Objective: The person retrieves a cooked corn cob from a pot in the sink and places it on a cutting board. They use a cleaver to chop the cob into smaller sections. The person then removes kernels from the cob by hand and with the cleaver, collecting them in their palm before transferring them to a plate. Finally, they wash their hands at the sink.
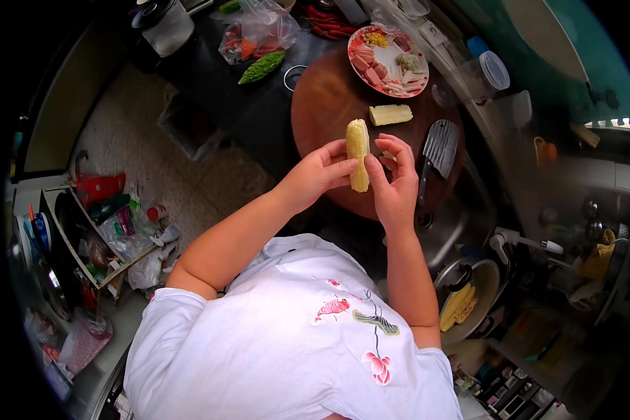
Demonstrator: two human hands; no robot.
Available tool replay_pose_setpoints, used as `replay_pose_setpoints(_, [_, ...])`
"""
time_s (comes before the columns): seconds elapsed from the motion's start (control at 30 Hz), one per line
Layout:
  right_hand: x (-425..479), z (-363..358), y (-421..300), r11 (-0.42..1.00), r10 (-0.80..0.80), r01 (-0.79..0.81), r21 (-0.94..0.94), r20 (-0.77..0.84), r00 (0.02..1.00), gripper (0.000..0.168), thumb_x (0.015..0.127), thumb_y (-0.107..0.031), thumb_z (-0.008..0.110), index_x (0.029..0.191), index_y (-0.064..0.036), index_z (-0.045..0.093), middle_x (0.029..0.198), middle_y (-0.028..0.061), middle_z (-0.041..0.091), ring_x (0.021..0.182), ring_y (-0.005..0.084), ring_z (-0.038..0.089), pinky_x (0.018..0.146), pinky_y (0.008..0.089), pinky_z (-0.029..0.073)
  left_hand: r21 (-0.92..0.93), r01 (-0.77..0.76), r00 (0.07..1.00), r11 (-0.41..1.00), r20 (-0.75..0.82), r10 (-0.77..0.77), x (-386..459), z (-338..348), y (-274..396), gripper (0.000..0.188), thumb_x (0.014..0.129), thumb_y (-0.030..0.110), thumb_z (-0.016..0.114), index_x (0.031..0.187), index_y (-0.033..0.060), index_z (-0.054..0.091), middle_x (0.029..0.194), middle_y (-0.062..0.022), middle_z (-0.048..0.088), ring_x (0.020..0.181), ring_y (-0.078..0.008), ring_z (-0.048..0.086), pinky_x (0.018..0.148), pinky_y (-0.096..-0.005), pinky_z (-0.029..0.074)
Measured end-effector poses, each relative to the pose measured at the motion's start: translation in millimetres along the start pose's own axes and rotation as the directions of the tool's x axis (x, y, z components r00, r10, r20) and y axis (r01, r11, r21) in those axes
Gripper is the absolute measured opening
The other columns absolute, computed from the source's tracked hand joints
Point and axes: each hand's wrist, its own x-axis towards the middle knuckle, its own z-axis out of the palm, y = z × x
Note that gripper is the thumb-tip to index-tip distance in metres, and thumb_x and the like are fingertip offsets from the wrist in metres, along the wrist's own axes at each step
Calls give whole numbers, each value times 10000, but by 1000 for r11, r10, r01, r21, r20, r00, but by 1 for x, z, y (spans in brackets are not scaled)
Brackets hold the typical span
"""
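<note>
My left hand [328,167] holds a piece of corn cob [358,152] upright above a round wooden chopping board [317,100]. The thumb of my right hand [396,170] touches the cob's right side, and its fingers are curled apart, with a small pale bit by them. Another cob piece [391,115] lies on the board just beyond. To the right rests a cleaver [441,149] with a dark handle. A patterned plate [424,79] at the board's far side bears corn kernels [375,39], cut pink sausage or ham [371,73] and pale chopped pieces.
A bitter gourd [261,67], a plastic bag [260,34] and red chillies [328,23] lie on the dark counter at upper left. A metal sink [454,231] with a white tap [525,241] is at right. A pan [485,307] holds yellow food.
</note>
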Motion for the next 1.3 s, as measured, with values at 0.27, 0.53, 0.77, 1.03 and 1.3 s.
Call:
replay_pose_setpoints(0.27, [-2, 5, -4, 955, 61, -56, 292, -8, 998, 184, 812, -47, 679, 947, 10, 568, 1183, 114, 543, 1011, 152, 567, 884, 283, 461, 196, -220, 975, 956, 38, 217, -12, 17, -5, 613, 897, 87, 606, 1417, 34, 287, 1292, -88, 483, 1197, -179, 481, 1001, -321, 402])
replay_pose_setpoints(0.53, [-10, 8, -14, 906, 74, -81, 415, 33, 997, 150, 847, -9, 623, 985, 41, 591, 1193, 131, 559, 1019, 150, 586, 889, 278, 468, 263, -260, 965, 929, 46, 257, -19, 19, -6, 637, 899, 85, 603, 1432, 28, 260, 1308, -94, 467, 1203, -184, 480, 1005, -326, 398])
replay_pose_setpoints(0.77, [-16, 14, -6, 945, -1, 25, 325, -75, 997, 159, 889, -24, 567, 1015, 65, 605, 1156, 144, 602, 1036, 173, 588, 897, 287, 467, 325, -311, 947, 893, 29, 320, -19, 27, -7, 636, 897, 89, 607, 1426, -3, 267, 1310, -112, 476, 1205, -186, 486, 1016, -321, 385])
replay_pose_setpoints(1.03, [-13, 15, -5, 904, 40, -11, 427, -59, 997, 153, 921, -62, 540, 992, 53, 613, 1142, 132, 607, 1014, 155, 575, 896, 284, 451, 342, -314, 945, 886, 19, 327, -18, 28, -7, 630, 896, 97, 607, 1423, -4, 276, 1312, -105, 474, 1195, -180, 490, 1016, -323, 383])
replay_pose_setpoints(1.3, [-12, 15, 1, 869, 123, -76, 488, -66, 990, 138, 922, -52, 536, 985, 39, 619, 1096, 95, 611, 984, 129, 562, 885, 264, 441, 316, -293, 954, 902, 26, 300, -16, 25, -11, 636, 886, 94, 610, 1421, -7, 281, 1303, -98, 480, 1181, -174, 495, 1010, -320, 387])
